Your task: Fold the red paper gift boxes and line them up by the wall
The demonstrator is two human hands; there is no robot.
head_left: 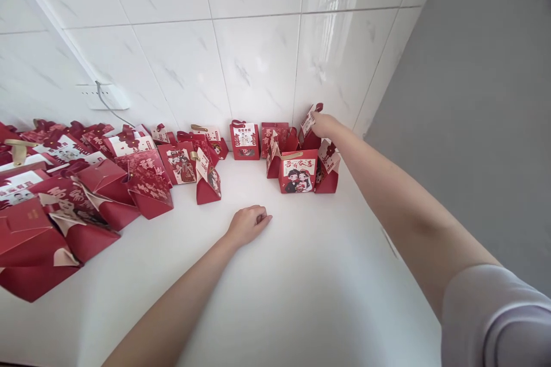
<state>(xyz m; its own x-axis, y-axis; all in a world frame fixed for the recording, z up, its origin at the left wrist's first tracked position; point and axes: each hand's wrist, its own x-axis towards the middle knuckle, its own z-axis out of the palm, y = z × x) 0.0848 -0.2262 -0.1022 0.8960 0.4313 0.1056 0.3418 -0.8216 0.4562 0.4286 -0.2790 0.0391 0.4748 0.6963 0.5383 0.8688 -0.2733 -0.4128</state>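
Observation:
My right hand (325,125) reaches to the back right, its fingers closed on a red gift box (308,126) with a dark red ribbon, close to the wall. Just in front of that stand a red box with a cartoon couple (298,173) and a tilted-looking triangular box (328,169). My left hand (249,225) rests on the white table, fingers curled in a loose fist with nothing visible in them. Nearest to it is a small triangular red box (208,179) with a gold ribbon. A further box (245,142) stands upright against the wall.
Many red gift boxes (99,195) crowd the left side of the white table (301,287). Behind runs a tiled wall (253,63) with a socket (103,96) and a grey cable. The table's right edge borders a grey surface (473,126).

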